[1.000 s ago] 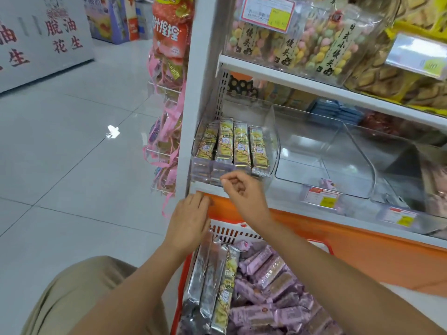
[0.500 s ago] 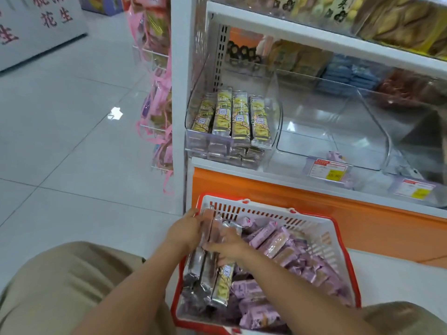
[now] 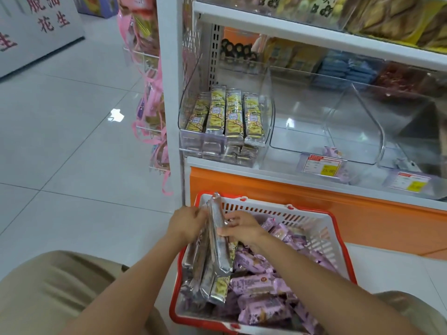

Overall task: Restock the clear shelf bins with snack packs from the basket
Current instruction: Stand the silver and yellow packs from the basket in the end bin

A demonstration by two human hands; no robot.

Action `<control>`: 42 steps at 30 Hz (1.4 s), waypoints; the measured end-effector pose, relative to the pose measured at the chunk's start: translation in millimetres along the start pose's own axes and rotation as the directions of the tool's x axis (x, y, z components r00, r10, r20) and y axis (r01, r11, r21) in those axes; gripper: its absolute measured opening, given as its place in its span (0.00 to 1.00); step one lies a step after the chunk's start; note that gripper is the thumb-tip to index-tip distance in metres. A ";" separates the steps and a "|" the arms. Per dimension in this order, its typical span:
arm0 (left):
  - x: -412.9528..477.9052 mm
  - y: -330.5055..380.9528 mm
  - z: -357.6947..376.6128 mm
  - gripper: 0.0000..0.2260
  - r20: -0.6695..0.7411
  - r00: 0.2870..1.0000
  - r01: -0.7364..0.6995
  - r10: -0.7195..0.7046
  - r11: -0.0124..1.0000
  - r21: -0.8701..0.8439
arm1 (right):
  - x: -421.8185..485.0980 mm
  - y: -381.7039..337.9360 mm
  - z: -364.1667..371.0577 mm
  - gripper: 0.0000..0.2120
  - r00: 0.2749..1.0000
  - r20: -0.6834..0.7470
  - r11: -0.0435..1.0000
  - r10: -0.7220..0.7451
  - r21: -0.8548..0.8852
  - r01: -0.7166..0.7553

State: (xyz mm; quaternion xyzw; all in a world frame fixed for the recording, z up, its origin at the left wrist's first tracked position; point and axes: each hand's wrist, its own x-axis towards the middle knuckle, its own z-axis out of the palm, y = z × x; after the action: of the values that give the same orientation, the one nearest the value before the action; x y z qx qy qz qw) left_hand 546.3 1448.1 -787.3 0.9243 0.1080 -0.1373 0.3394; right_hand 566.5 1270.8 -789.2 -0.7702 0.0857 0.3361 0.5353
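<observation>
Change: hands dropped from bin [image 3: 191,139] to basket [image 3: 312,228].
Right hand [image 3: 242,229]: pinches a pack [image 3: 219,240].
Left hand [image 3: 185,223]: grips packs [image 3: 200,258].
Meaning: likely another load.

A white shelf [image 3: 278,178] carries clear bins [image 3: 314,131]; the red-rimmed basket [image 3: 314,226] stands on the tiled floor [image 3: 72,165].

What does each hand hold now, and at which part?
The right hand pinches one long silver snack pack near its middle; the left hand grips the neighbouring silver packs by their upper ends.
</observation>
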 end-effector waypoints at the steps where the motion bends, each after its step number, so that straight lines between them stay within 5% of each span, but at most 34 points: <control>1: 0.7 3.4 -0.6 0.23 0.038 0.997 0.071 -0.065 0.979 -0.190 | -4.5 -5.5 -1.2 0.24 0.998 -0.011 0.998 -0.064 -0.030 0.064; 3: -0.4 13.6 -4.5 0.23 0.151 0.981 0.182 -0.118 0.820 -0.542 | -13.8 -17.2 -1.5 0.25 0.979 -0.024 0.975 -0.203 -0.102 0.199; 5: -0.7 23.6 -10.1 0.21 0.148 0.983 0.179 -0.106 0.719 -0.672 | -23.0 -29.1 -1.1 0.24 0.948 -0.008 0.939 -0.317 -0.143 0.313; 9: -9.8 36.0 -28.1 0.15 0.116 0.987 0.159 -0.112 0.573 -0.804 | -38.1 -45.5 -11.1 0.28 0.915 0.097 0.874 -0.392 -0.271 0.403; 15: -20.2 45.3 -46.8 0.15 0.017 0.994 0.072 -0.106 0.533 -0.843 | -62.1 -62.4 -20.5 0.31 0.835 0.168 0.783 -0.525 -0.289 0.551; 19: -21.7 47.9 -57.4 0.16 -0.361 0.932 -0.231 -0.025 0.727 -0.646 | -76.0 -80.3 -30.9 0.28 0.785 0.137 0.752 -0.604 -0.228 0.619; 21: -18.6 45.8 -66.4 0.14 -0.554 0.827 -0.355 0.095 0.852 -0.384 | -83.0 -96.4 -38.1 0.26 0.758 0.129 0.731 -0.640 -0.204 0.651; 24: -10.9 46.9 -82.9 0.15 -0.698 0.672 -0.410 0.247 0.909 -0.073 | -88.0 -128.6 -45.1 0.26 0.709 0.083 0.678 -0.700 -0.231 0.697; 27: 2.1 46.5 -92.8 0.21 -0.667 0.623 -0.389 0.409 0.902 0.188 | -79.8 -168.1 -47.1 0.26 0.673 -0.072 0.657 -0.736 -0.316 0.684; 30: 16.5 45.1 -98.1 0.33 -0.564 0.685 -0.337 0.461 0.887 0.315 | -52.4 -205.5 -44.6 0.26 0.680 -0.208 0.704 -0.703 -0.341 0.623; 34: 29.7 38.3 -101.9 0.37 -0.513 0.733 -0.321 0.447 0.892 0.318 | -13.9 -238.0 -34.7 0.27 0.707 -0.271 0.742 -0.653 -0.416 0.526; 42: 39.8 22.3 -98.8 0.35 -0.528 0.685 -0.393 0.502 0.865 0.312 | 33.3 -269.8 -9.4 0.30 0.709 -0.351 0.761 -0.611 -0.508 0.404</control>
State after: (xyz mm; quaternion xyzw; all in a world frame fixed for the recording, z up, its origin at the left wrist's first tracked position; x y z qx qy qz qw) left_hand 608.1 1500.6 -714.6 0.9435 -0.0335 0.2366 0.2294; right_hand 728.6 1381.3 -600.7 -0.9133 -0.0693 -0.0283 0.4004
